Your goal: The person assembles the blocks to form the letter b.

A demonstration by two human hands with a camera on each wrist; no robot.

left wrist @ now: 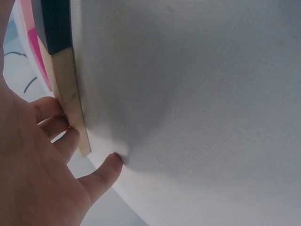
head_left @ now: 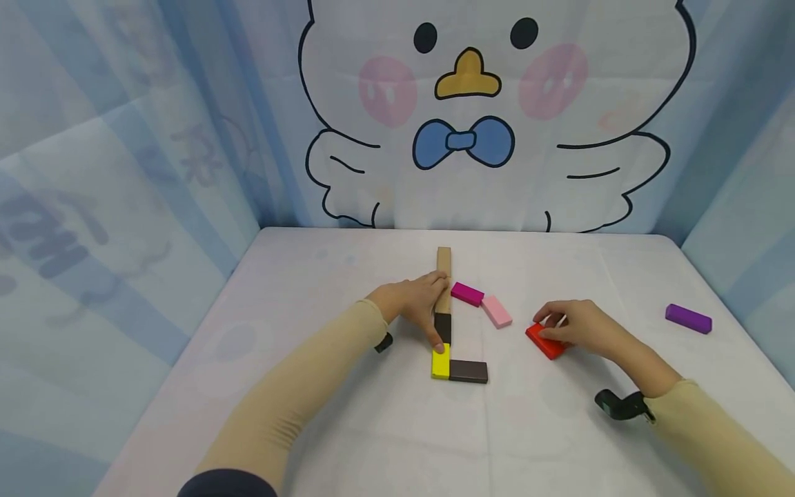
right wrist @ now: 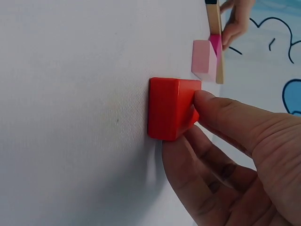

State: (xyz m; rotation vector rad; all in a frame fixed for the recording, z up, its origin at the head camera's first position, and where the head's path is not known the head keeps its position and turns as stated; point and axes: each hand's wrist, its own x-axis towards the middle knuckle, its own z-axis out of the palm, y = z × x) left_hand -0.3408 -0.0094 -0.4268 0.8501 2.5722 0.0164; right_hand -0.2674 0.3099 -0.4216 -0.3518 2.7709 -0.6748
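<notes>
Wooden-looking blocks lie end to end in a line: tan blocks point(head_left: 444, 259), a black block point(head_left: 443, 328) and a yellow block point(head_left: 440, 366). A dark brown block point(head_left: 468, 371) extends right from the yellow one. My left hand point(head_left: 417, 301) spans this line, thumb on the yellow block, other fingers against the tan part; in the left wrist view, fingertips touch the tan block's side point(left wrist: 68, 84). My right hand point(head_left: 586, 328) pinches a red block point(right wrist: 164, 108) between thumb and fingers, at the table surface.
A magenta block point(head_left: 467, 294) angles off the line's right side, with a pink block point(head_left: 497, 312) at its end. Farther right lies a purple block point(head_left: 688, 319). The white table point(head_left: 348, 442) meets a printed curtain point(head_left: 466, 200) at the back.
</notes>
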